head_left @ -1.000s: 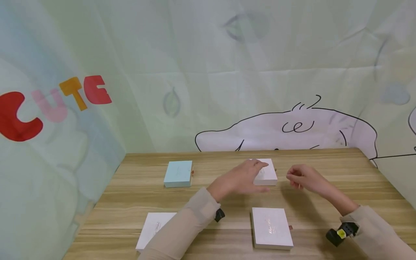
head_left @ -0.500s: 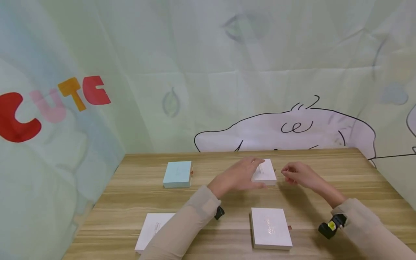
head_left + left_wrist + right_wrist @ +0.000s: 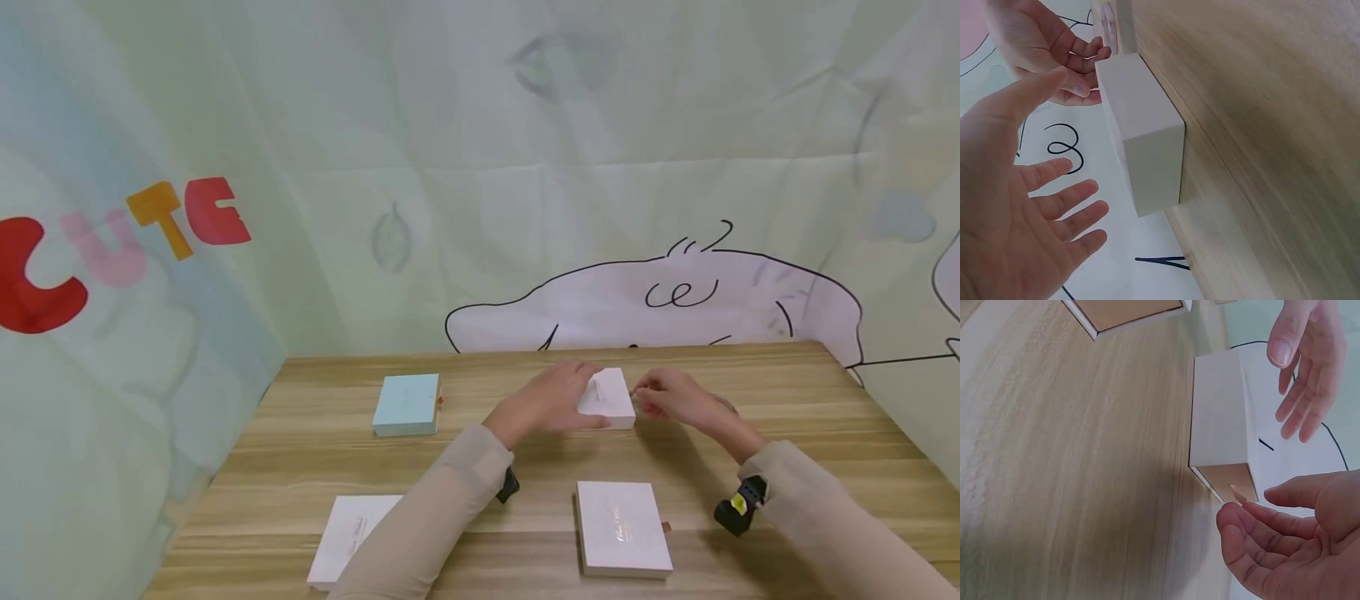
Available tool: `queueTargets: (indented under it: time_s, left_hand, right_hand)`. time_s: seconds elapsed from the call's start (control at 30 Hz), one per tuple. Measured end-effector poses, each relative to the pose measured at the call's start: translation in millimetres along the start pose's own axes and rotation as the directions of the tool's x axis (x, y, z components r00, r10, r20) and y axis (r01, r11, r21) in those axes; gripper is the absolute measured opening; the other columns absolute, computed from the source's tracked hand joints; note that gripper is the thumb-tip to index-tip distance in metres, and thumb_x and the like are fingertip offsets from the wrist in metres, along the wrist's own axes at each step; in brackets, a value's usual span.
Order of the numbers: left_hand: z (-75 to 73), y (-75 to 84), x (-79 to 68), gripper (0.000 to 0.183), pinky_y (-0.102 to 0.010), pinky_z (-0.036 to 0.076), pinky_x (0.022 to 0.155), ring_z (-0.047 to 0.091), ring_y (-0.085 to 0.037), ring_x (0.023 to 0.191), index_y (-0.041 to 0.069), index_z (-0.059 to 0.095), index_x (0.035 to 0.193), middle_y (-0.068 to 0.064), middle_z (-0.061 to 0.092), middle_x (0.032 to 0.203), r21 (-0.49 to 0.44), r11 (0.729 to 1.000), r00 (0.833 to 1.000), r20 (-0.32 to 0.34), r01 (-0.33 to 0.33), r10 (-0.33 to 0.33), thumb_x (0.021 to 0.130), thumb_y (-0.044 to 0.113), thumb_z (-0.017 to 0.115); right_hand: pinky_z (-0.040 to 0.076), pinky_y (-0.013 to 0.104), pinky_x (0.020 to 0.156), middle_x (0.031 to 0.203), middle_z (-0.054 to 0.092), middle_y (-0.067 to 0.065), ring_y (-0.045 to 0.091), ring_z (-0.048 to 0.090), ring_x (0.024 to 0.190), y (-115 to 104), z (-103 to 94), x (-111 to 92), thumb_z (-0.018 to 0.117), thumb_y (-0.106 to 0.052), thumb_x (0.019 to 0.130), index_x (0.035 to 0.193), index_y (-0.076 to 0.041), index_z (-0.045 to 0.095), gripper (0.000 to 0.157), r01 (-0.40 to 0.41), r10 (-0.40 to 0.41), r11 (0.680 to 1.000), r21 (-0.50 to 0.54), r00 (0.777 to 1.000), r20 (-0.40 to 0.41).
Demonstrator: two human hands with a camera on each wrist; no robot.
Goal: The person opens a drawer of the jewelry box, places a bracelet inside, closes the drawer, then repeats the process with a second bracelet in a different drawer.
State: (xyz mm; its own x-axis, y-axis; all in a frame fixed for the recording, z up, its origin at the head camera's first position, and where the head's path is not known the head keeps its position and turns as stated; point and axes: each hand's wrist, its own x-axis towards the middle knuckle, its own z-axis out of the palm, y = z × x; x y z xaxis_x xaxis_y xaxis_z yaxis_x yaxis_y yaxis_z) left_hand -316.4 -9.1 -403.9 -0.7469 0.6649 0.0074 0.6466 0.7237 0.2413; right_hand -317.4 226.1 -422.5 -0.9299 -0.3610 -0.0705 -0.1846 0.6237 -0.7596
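Observation:
A small white box lies on the far part of the wooden table, between my hands. My left hand spreads over its left side, thumb toward the front edge; the left wrist view shows straight fingers a little apart from the box. At the box's right side is my right hand, its fingers loosely curled. In the right wrist view a short ribbon tab sticks out of the box's tan side, with the index fingertip right at it and the thumb standing apart.
A pale blue box lies at the far left with a ribbon tab on its right. Nearer are a white box at the front middle and another white box partly behind my left sleeve. A printed curtain hangs behind the table.
My right hand has moved left, up to the far white box's ribbon side. My left hand has shifted slightly left and lower over that box. The boxes stay in place.

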Motion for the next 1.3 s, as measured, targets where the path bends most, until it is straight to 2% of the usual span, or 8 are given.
queueTargets:
  time_s: [0.3, 0.53, 0.7, 0.97, 1.1, 1.3]
  left_hand:
    - [6.1, -3.3, 9.7, 0.089, -0.036, 0.036, 0.109, 0.041, -0.021, 0.135, 0.012, 0.036, 0.154, -0.006, 0.042, 0.152, 0.003, 1.000, 1.000, 0.005, 0.029, -0.029, 0.087, 0.062, 0.066]
    - [13.5, -4.7, 16.0, 0.095, -0.036, 0.037, 0.107, 0.042, -0.021, 0.133, 0.011, 0.034, 0.155, -0.008, 0.041, 0.153, -0.024, 0.999, 0.999, 0.016, 0.031, -0.030, 0.084, 0.063, 0.069]
    - [17.3, -5.5, 21.3, 0.095, -0.036, 0.034, 0.110, 0.040, -0.022, 0.136, 0.010, 0.033, 0.155, -0.008, 0.040, 0.154, -0.019, 0.999, 0.999, 0.022, 0.032, -0.031, 0.084, 0.064, 0.068]
    - [22.5, -5.6, 30.2, 0.095, -0.032, 0.030, 0.112, 0.040, -0.021, 0.136, 0.008, 0.037, 0.152, -0.008, 0.043, 0.150, 0.045, 0.999, 1.000, 0.017, 0.021, -0.022, 0.084, 0.066, 0.067]
    - [25.4, -6.0, 32.8, 0.094, -0.031, 0.030, 0.111, 0.040, -0.020, 0.135, 0.008, 0.037, 0.152, -0.008, 0.043, 0.149, 0.053, 0.998, 0.999, 0.027, 0.030, -0.031, 0.084, 0.065, 0.067]
    - [30.1, -7.4, 35.3, 0.094, -0.029, 0.033, 0.108, 0.042, -0.019, 0.131, 0.008, 0.037, 0.152, -0.007, 0.043, 0.149, 0.048, 0.998, 0.998, 0.038, 0.050, -0.052, 0.083, 0.064, 0.069]
  right_hand:
    - [0.054, 0.037, 0.062, 0.082, 0.062, 0.014, 0.022, 0.059, 0.070, 1.1, 6.9, 9.5, 0.053, 0.000, 0.098, 0.106, 0.015, 0.061, 0.019, -0.044, 0.044, 0.999, 0.005, 0.999, 0.006]
    - [0.054, 0.033, 0.060, 0.083, 0.063, 0.013, 0.019, 0.060, 0.068, 5.9, 10.1, 14.9, 0.052, -0.001, 0.099, 0.108, 0.016, 0.060, 0.021, -0.074, 0.074, 0.997, 0.002, 0.997, 0.025]
    - [0.052, 0.032, 0.056, 0.077, 0.063, 0.010, 0.017, 0.059, 0.063, 6.5, 11.2, 17.9, 0.053, 0.000, 0.098, 0.101, 0.014, 0.063, 0.017, -0.050, 0.050, 0.999, -0.019, 0.999, 0.022]
    - [0.045, 0.026, 0.048, 0.063, 0.058, 0.005, 0.013, 0.053, 0.051, 10.4, 15.5, 24.5, 0.053, 0.005, 0.093, 0.087, 0.011, 0.063, 0.013, 0.014, -0.014, 1.000, -0.007, 1.000, 0.009]
    - [0.044, 0.024, 0.047, 0.061, 0.057, 0.004, 0.012, 0.052, 0.050, 10.6, 16.2, 24.8, 0.053, 0.007, 0.092, 0.085, 0.011, 0.061, 0.012, 0.030, -0.030, 1.000, 0.004, 1.000, 0.005]
    - [0.045, 0.025, 0.048, 0.066, 0.059, 0.006, 0.011, 0.053, 0.051, 10.6, 16.0, 23.9, 0.054, 0.006, 0.093, 0.087, 0.013, 0.060, 0.011, 0.006, -0.006, 1.000, -0.005, 1.000, -0.002]
